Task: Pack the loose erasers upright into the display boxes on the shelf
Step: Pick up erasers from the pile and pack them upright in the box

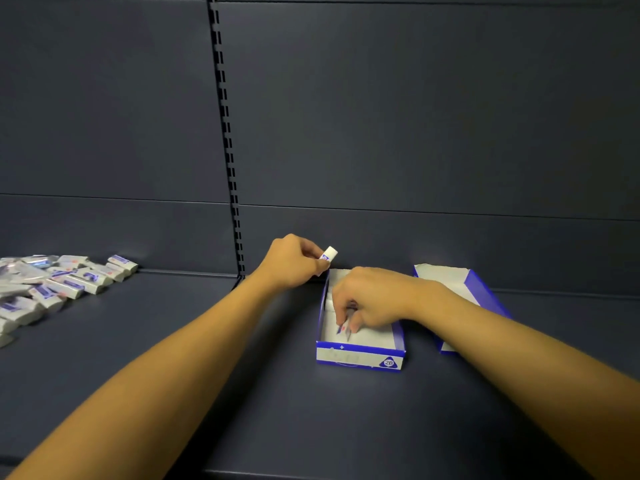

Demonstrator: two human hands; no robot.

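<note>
A blue and white display box marked 2B stands on the dark shelf at centre. My right hand reaches down into it and pinches a wrapped eraser near the box floor. Just behind the box's far left corner, my left hand holds a white eraser with a blue sleeve between thumb and fingers, raised above the shelf. A second display box lies to the right, partly hidden by my right forearm. Several loose wrapped erasers are heaped at the far left of the shelf.
The dark shelf board runs across the whole view, backed by a dark panel wall with a slotted upright. Bare shelf lies between the eraser heap and the boxes.
</note>
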